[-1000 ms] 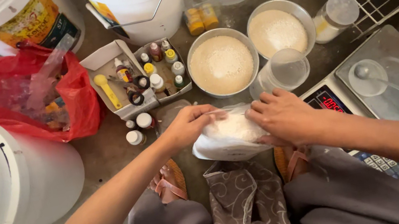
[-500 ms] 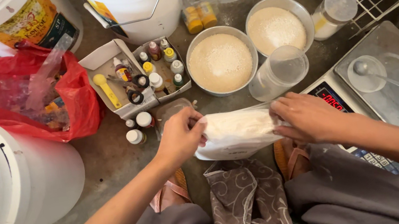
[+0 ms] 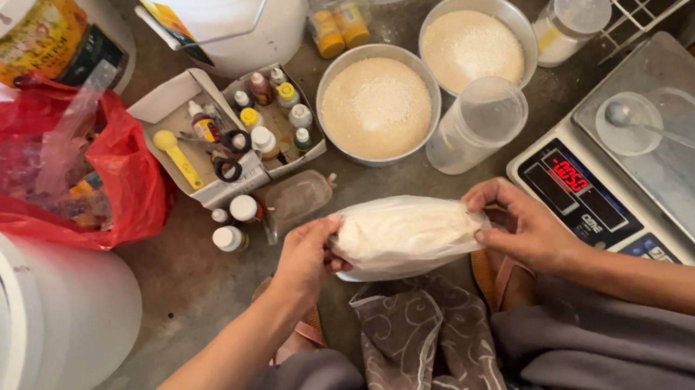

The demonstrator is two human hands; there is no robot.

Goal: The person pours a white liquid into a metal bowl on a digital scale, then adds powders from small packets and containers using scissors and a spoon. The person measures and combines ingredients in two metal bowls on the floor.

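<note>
Both hands (image 3: 416, 240) gripping white powder bag (image 3: 406, 234)

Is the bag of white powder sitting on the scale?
No, the bag is held up between the left hand and the right hand, beside the scale.

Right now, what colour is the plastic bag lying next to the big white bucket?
Red, seen in the head view: the plastic bag lies crumpled beside the white bucket.
</note>
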